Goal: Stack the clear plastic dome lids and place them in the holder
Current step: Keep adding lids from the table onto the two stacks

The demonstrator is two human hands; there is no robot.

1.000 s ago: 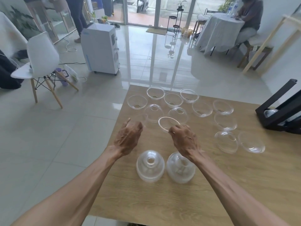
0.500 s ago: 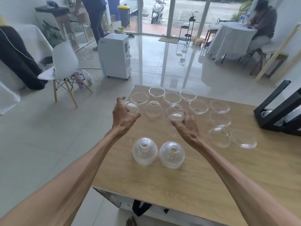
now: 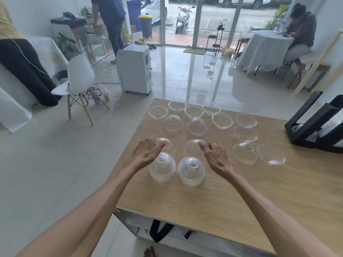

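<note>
Each hand, left (image 3: pixel 146 153) and right (image 3: pixel 213 154), pinches a dome lid (left lid (image 3: pixel 168 145), right lid (image 3: pixel 191 147)) dome-up above the stacks (image 3: pixel 191 171).

The black holder (image 3: pixel 315 125) at the frame's right edge is cut off. Lids inside it are blurred, uncountable. Both forearms leave the bottom edge.

bare table (image 3: pixel 232 201) nearside, loose lids (image 3: pixel 221 121) crowding far half, holder (image 3: pixel 315 125) right edge
</note>
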